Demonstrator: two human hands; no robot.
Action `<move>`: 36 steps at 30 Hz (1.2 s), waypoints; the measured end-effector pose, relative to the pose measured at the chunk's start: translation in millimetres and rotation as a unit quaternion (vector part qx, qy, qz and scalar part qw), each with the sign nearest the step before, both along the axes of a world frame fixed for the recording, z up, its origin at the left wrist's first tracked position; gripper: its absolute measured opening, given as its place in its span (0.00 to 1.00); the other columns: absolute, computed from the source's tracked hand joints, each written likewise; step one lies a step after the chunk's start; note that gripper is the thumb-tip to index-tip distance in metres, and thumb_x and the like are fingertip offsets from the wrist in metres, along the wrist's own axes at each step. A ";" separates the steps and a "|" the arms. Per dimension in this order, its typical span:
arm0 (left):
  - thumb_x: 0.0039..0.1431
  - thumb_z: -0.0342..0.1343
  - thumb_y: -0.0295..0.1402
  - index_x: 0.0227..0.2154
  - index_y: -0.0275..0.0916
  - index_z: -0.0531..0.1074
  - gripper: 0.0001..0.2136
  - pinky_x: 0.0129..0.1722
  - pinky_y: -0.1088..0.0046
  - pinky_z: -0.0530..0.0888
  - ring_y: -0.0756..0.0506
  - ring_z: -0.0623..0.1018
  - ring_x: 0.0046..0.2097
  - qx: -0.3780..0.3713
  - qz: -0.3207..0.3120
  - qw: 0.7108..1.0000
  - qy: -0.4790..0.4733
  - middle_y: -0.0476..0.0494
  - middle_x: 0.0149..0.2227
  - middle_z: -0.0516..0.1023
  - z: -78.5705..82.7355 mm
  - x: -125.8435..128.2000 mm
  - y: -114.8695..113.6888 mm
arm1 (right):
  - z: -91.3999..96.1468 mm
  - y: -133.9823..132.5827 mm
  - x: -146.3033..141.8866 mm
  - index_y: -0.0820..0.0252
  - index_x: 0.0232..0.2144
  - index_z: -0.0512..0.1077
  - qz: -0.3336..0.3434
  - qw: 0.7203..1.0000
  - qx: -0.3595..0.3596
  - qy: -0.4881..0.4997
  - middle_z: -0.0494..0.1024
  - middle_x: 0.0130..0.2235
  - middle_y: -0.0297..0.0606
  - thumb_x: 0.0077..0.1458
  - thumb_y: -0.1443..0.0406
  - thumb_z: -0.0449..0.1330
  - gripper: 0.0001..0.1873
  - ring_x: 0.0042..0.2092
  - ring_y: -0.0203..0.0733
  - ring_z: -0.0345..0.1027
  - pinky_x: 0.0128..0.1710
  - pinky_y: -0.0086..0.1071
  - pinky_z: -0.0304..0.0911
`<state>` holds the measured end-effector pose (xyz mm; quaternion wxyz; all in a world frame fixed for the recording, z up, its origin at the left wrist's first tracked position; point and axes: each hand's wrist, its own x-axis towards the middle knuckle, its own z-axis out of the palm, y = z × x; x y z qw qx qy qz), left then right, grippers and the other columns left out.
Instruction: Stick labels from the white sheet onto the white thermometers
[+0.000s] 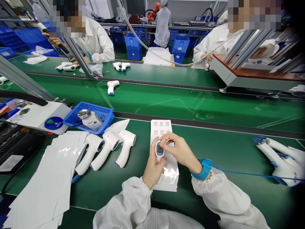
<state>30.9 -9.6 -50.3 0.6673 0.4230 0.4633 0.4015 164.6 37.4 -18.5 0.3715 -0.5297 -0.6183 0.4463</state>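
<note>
My left hand (154, 168) is closed round a white infrared thermometer (159, 149), its small grey screen facing up. My right hand (177, 146), with a blue wrist strap (203, 168), touches the thermometer's top edge with bent fingertips pinched together; whether a small thing is between them I cannot make out. Beneath both hands lies a stack of label sheets (170, 178), printed with small dark labels in rows. To the left, three more white thermometers (125, 148) lie side by side on the green bench.
White sheets (51, 171) fan out at left, near a blue tray (88, 116) holding a bottle. Several thermometers (286, 165) lie at right, crossed by the strap's cord. One thermometer (111, 86) sits on the green belt (162, 98). Co-workers occupy the far side.
</note>
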 end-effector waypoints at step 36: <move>0.64 0.43 0.37 0.62 0.50 0.51 0.23 0.20 0.78 0.69 0.50 0.68 0.27 -0.056 0.023 0.998 -0.027 0.45 0.40 0.69 7.8 0.3 3.0 | -7.0 3.6 -2.7 0.56 0.29 0.70 -0.009 1.000 -0.008 -0.029 0.76 0.36 0.34 0.51 0.65 0.60 0.02 0.38 0.40 0.70 0.42 0.37 0.64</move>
